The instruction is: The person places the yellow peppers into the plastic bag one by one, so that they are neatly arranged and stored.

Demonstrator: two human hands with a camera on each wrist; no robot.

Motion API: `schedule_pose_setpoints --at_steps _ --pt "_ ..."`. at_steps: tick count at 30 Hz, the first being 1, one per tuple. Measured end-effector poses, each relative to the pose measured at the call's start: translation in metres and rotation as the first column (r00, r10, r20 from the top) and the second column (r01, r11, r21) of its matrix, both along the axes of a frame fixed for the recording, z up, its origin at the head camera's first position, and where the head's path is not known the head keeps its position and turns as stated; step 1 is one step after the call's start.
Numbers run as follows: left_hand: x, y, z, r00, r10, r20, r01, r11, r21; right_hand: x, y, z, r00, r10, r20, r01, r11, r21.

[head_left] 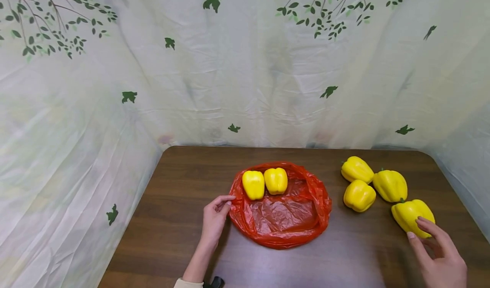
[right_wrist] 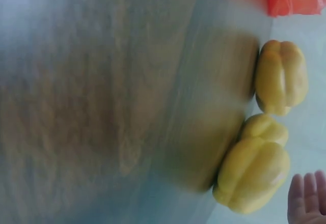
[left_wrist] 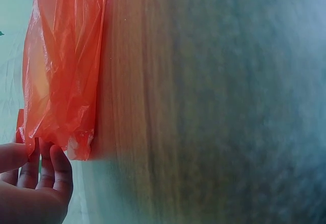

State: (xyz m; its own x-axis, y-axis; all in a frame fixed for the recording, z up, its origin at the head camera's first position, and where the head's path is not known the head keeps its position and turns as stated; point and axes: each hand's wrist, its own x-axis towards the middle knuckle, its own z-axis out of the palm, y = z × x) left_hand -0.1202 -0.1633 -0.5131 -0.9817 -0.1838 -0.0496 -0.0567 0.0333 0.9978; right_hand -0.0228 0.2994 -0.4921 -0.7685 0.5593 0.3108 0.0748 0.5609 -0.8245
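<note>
A red plastic bag (head_left: 283, 237) lies with its mouth spread wide on the table. Inside its far left part are two yellow bell peppers (head_left: 253, 185). My left hand (head_left: 214, 220) pinches the bag's left rim between thumb and fingers; the left wrist view shows the film (left_wrist: 63, 71) hanging from the fingertips. On the right, my right hand (head_left: 440, 254) reaches to the nearest loose yellow bell pepper (head_left: 409, 215), its thumb and fingers spread at the near side. Whether they touch it I cannot tell. In the right wrist view the fingers (right_wrist: 310, 193) look fairly straight.
Several more yellow bell peppers (head_left: 390, 186) sit in a group right of the bag. The brown wooden table (head_left: 183, 173) has its back edge against a pale curtain (head_left: 249, 67) printed with leaves.
</note>
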Motion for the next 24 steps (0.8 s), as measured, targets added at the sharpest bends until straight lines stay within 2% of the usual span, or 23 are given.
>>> schedule_pose_setpoints --at_steps 4,6,9,13,19,24 --pt "0.000 0.000 0.000 1.000 -0.001 0.007 0.001 1.000 0.004 -0.003 0.006 -0.002 0.997 0.026 -0.074 -0.024 0.999 0.035" --pt "0.000 0.000 0.000 1.000 0.001 0.008 -0.001 1.000 0.009 -0.004 0.010 -0.002 0.998 0.021 -0.061 -0.018 0.998 0.058" --pt "0.001 -0.001 0.000 1.000 0.002 0.005 -0.002 1.000 0.016 -0.007 0.017 -0.001 0.999 -0.031 0.043 0.027 0.995 0.100" --pt "0.000 0.000 0.000 1.000 -0.001 0.004 0.001 1.000 0.016 -0.010 0.026 0.002 0.974 -0.089 0.206 0.055 0.985 0.164" --pt "0.000 0.000 -0.001 1.000 -0.002 0.005 0.002 1.000 0.019 -0.018 0.042 0.006 0.948 -0.058 0.314 -0.017 0.973 0.231" --pt "0.000 0.001 -0.001 1.000 -0.009 -0.003 0.009 1.000 0.024 -0.027 0.052 0.004 0.919 0.007 0.394 -0.097 0.973 0.210"
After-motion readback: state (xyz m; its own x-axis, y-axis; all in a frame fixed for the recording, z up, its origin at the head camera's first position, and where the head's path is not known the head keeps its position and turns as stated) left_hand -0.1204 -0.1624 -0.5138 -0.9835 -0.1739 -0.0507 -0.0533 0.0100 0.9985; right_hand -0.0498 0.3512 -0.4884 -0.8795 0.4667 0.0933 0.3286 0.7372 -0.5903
